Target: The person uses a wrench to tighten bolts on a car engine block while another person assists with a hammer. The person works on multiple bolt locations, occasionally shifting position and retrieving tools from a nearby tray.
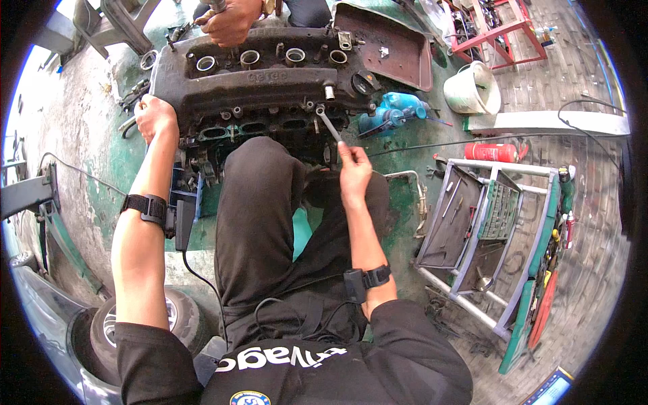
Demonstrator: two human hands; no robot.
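In front of my knees stands a car engine with a dark, greasy valve cover on top, four round openings along it. My left hand grips the cover's near left corner, fingers curled against its edge. My right hand is closed round the near end of a steel wrench. The wrench's far ring end lies at a bolt on the cover's near right edge; whether it is seated cannot be made out. A silver socket-like cylinder stands just beyond. Across the engine, another person's hand holds a tool over the cover.
Right of the engine are a brown metal tray, a blue spray bottle, a white bucket and a red fire extinguisher. A metal tool cart stands nearer right. A car wheel is behind my left arm.
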